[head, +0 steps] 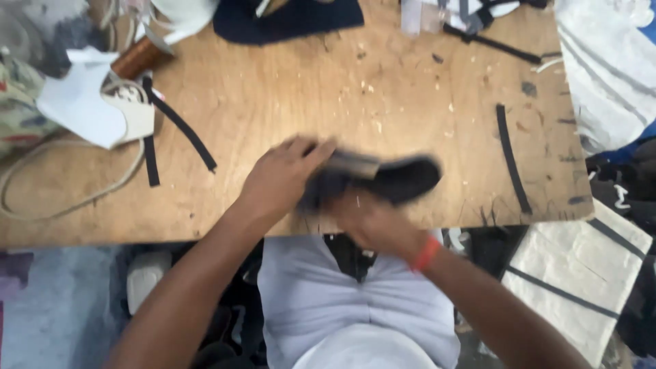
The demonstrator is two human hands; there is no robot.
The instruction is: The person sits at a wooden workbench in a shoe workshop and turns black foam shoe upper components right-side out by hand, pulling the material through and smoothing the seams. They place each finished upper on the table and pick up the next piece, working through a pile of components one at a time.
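Both hands are gripping a dark, blurred piece of shoe material just above the near edge of the wooden surface. The left hand is lying over the piece's left end, its fingers curling down around it. The right hand, wearing an orange wristband, is clenching the piece from underneath, so the material is sitting between the two hands with its right end sticking out free. Motion blur is hiding finer detail. Black strips are lying on the surface, well apart from the hands.
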